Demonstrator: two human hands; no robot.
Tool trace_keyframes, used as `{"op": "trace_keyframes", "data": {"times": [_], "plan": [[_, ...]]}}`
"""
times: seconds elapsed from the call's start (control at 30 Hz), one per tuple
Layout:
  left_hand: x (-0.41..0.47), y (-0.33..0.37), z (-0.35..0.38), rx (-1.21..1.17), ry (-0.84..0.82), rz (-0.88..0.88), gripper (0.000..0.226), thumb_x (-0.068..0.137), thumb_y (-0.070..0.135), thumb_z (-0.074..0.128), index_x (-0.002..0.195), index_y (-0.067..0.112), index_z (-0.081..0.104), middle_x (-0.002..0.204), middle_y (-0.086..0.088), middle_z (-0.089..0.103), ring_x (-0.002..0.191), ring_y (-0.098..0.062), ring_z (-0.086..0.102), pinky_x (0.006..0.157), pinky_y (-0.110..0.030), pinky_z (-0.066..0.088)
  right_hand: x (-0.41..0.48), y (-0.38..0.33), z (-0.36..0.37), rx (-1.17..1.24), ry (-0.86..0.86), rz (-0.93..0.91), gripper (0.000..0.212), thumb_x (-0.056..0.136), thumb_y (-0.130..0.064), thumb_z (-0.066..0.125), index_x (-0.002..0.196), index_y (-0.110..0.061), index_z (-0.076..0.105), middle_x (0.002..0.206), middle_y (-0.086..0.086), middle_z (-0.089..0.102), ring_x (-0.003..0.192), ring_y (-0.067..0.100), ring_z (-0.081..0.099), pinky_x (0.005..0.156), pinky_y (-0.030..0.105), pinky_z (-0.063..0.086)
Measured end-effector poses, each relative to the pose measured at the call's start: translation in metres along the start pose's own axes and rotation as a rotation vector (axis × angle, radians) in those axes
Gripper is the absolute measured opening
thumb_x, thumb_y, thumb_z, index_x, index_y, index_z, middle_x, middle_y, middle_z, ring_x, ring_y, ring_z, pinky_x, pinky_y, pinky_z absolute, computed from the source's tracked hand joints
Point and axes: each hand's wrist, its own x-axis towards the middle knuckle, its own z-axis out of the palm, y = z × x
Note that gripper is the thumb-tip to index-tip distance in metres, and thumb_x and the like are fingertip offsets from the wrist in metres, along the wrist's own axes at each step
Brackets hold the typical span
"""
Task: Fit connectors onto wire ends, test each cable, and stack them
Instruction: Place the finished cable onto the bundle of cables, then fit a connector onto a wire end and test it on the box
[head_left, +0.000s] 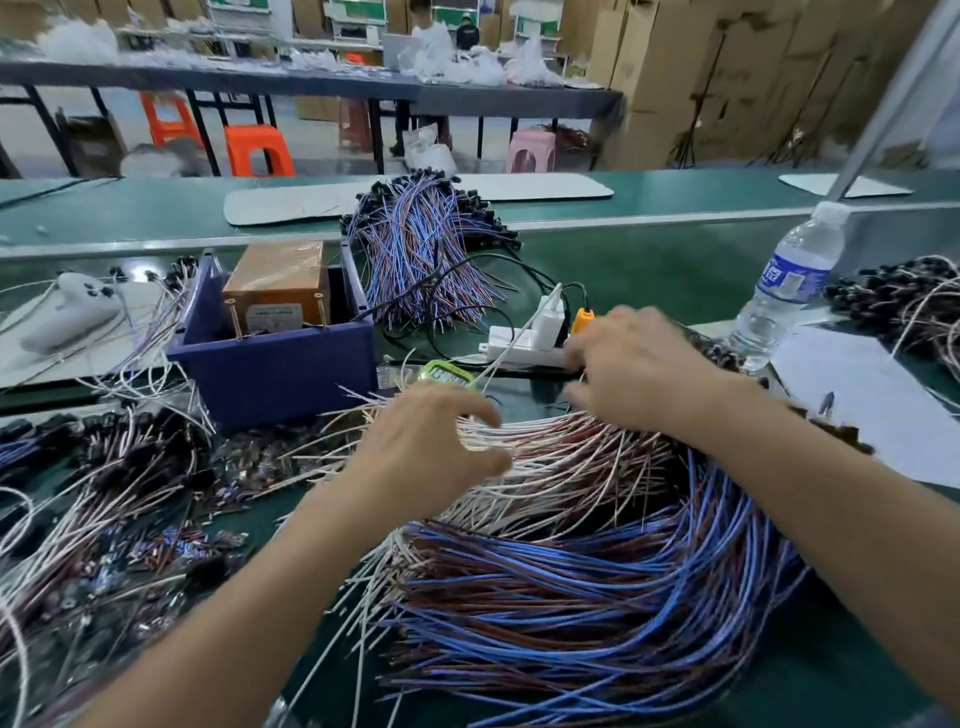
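Note:
A big fan of white and brown wires (561, 462) lies in front of me, with a bundle of blue and brown wires (597, 597) below it. My left hand (421, 452) hovers over the white wires' left ends, fingers curled and apart, thumb touching them. Above the same fan's upper right side my right hand (634, 374) is blurred; its fingertips point left, and whether they pinch a wire cannot be told. A green tester (447, 375) shows just beyond my left hand. Finished cables with black connectors (124, 467) are heaped at the left.
A blue bin (275, 358) holding a brown box stands behind the left hand. A white power strip (524, 345) with plugs, a far stack of blue cables (426, 244), a water bottle (784, 291) and white paper (872, 405) lie around the right hand.

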Motion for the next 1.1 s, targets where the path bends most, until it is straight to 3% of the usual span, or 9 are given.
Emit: {"op": "trace_keyframes", "data": {"times": [0.07, 0.13, 0.23, 0.3, 0.4, 0.5, 0.7, 0.9, 1.1], "plan": [[0.009, 0.010, 0.010, 0.048, -0.233, 0.030, 0.089, 0.073, 0.068, 0.078, 0.150, 0.038, 0.045, 0.157, 0.013, 0.042, 0.142, -0.014, 0.040, 0.117, -0.041, 0.031, 0.000, -0.008, 0.000, 0.212, -0.333, -0.136, 0.065, 0.075, -0.062, 0.075, 0.133, -0.036, 0.060, 0.120, -0.007, 0.064, 0.099, 0.018, 0.055, 0.087, 0.031, 0.046], [0.017, 0.013, 0.022, 0.089, -0.332, 0.075, 0.111, 0.070, 0.075, 0.075, 0.160, 0.032, 0.026, 0.165, 0.009, 0.033, 0.147, -0.016, 0.035, 0.121, -0.039, 0.027, 0.004, -0.001, 0.000, 0.269, -0.566, -0.226, 0.096, 0.064, -0.060, 0.086, 0.147, -0.039, 0.044, 0.117, -0.015, 0.055, 0.100, 0.013, 0.053, 0.087, 0.029, 0.044], [0.023, 0.009, 0.036, 0.191, -0.334, 0.125, 0.112, 0.071, 0.080, 0.070, 0.161, 0.029, 0.026, 0.161, 0.007, 0.040, 0.143, -0.018, 0.041, 0.120, -0.038, 0.032, 0.006, 0.016, 0.001, 0.337, -0.724, -0.310, 0.108, 0.056, -0.047, 0.095, 0.148, -0.041, 0.040, 0.115, -0.025, 0.057, 0.101, 0.002, 0.059, 0.089, 0.024, 0.045], [0.025, 0.008, 0.042, 0.234, -0.310, 0.138, 0.105, 0.075, 0.080, 0.067, 0.159, 0.029, 0.030, 0.157, 0.006, 0.045, 0.139, -0.018, 0.045, 0.117, -0.039, 0.034, 0.005, 0.016, 0.004, 0.206, -0.734, -0.338, 0.120, 0.049, -0.048, 0.096, 0.151, -0.045, 0.033, 0.130, -0.021, 0.057, 0.119, 0.008, 0.057, 0.102, 0.031, 0.044], [0.031, 0.008, 0.043, 0.242, -0.348, 0.130, 0.101, 0.078, 0.081, 0.063, 0.158, 0.027, 0.032, 0.154, 0.003, 0.047, 0.138, -0.020, 0.044, 0.116, -0.040, 0.032, -0.004, 0.003, 0.021, -0.172, -0.635, -0.357, 0.142, 0.047, -0.052, 0.096, 0.160, -0.037, 0.012, 0.158, -0.005, 0.039, 0.146, 0.020, 0.036, 0.125, 0.046, 0.018], [0.037, 0.007, 0.039, 0.220, -0.415, 0.122, 0.103, 0.078, 0.081, 0.063, 0.159, 0.025, 0.030, 0.152, 0.001, 0.046, 0.138, -0.023, 0.043, 0.118, -0.041, 0.031, -0.010, -0.007, 0.033, -0.204, -0.486, -0.346, 0.123, 0.057, -0.042, 0.095, 0.155, -0.032, 0.022, 0.142, 0.000, 0.052, 0.136, 0.023, 0.046, 0.121, 0.044, 0.023], [0.029, 0.001, 0.038, 0.195, -0.449, 0.145, 0.118, 0.068, 0.084, 0.068, 0.160, 0.028, 0.022, 0.160, 0.003, 0.038, 0.143, -0.021, 0.038, 0.119, -0.038, 0.027, -0.003, -0.007, 0.027, -0.013, -0.442, -0.196, 0.073, 0.048, -0.038, 0.097, 0.111, -0.031, 0.060, 0.097, -0.006, 0.065, 0.096, 0.022, 0.063, 0.083, 0.031, 0.048], [0.024, 0.011, 0.051, 0.208, -0.241, 0.152, 0.090, 0.073, 0.062, 0.078, 0.148, 0.027, 0.043, 0.137, 0.002, 0.058, 0.125, -0.021, 0.053, 0.110, -0.039, 0.041, -0.006, -0.006, 0.034, 0.076, -0.354, -0.098, 0.048, 0.038, -0.025, 0.092, 0.064, -0.031, 0.052, 0.067, -0.009, 0.059, 0.072, 0.016, 0.056, 0.064, 0.023, 0.041], [0.020, 0.014, 0.045, 0.139, -0.194, 0.123, 0.071, 0.076, 0.055, 0.082, 0.137, 0.028, 0.056, 0.128, 0.001, 0.066, 0.117, -0.023, 0.059, 0.099, -0.037, 0.047, -0.009, -0.011, 0.031, 0.025, -0.397, -0.093, 0.050, 0.043, -0.029, 0.093, 0.078, -0.035, 0.057, 0.078, -0.011, 0.064, 0.084, 0.018, 0.065, 0.074, 0.028, 0.050]]}}
